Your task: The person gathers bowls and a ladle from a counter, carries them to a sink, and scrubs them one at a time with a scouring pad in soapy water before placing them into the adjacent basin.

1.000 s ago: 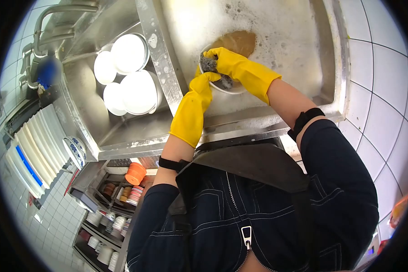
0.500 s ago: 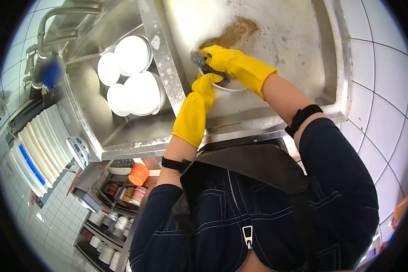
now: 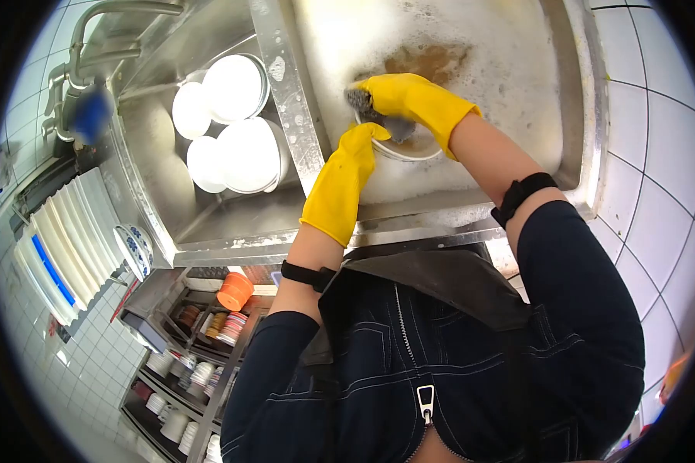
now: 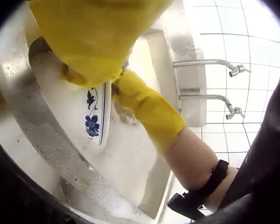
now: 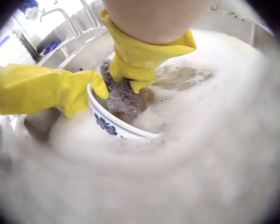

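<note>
Both hands wear yellow rubber gloves over a sink basin [image 3: 510, 147] of foamy water. My left hand [image 3: 346, 174] grips the near-left rim of a white bowl [image 5: 130, 131] with blue flowers, thumb over the edge. The bowl sits tilted, its lower part hidden in the suds. My right hand [image 3: 409, 100] holds a grey scouring pad [image 5: 123, 100] against the inside of the bowl, by the rim near the left thumb. In the right wrist view the pad hangs down into the bowl below the fingers. Brownish water [image 3: 432, 62] spreads beyond the bowl.
A metal divider [image 3: 289, 100] separates this basin from the left one, where several white dishes [image 3: 235, 89] stand. A tap [image 3: 123, 8] reaches over that left basin. Further left are racked plates [image 3: 77, 239], and below them shelves of crockery [image 3: 201, 378] with an orange tub [image 3: 235, 290].
My right hand has worked the scouring pad about inside the bowl. Both hands and the bowl have shifted slightly right in the head view. The brown patch has spread and broken up.
</note>
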Available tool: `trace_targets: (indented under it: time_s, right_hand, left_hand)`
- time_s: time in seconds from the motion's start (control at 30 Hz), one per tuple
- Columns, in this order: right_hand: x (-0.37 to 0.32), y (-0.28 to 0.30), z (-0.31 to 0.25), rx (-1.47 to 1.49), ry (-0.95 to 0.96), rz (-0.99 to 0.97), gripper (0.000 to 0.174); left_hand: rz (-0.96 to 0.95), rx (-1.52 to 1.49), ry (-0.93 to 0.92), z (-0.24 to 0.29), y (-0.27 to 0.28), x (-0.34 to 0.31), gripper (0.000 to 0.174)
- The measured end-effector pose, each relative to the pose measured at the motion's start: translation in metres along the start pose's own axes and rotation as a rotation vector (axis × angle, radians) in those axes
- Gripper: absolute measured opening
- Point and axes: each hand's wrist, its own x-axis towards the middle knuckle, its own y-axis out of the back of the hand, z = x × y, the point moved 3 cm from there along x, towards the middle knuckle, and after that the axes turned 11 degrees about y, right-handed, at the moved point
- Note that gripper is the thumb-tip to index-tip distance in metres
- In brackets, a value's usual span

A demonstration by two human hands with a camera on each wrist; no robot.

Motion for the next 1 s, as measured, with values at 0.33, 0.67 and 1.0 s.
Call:
trace_targets:
  time_s: [0.33, 0.67, 1.0]
  right_hand:
    - [-0.009, 0.012, -0.020, 0.204, -0.058, 0.043, 0.030]
    - [-0.024, -0.018, 0.093, -0.381, -0.211, 0.139, 0.028]
    - [-0.068, -0.051, 0.002, -0.165, -0.044, -0.101, 0.042]
  left_hand:
    - [-0.018, -0.152, -0.365, -0.006, -0.003, -0.001, 0.039]
    - [0.058, -0.419, -0.325, -0.003, 0.004, 0.009, 0.044]
    - [0.145, -0.492, -0.363, 0.001, 0.003, 0.003, 0.030]
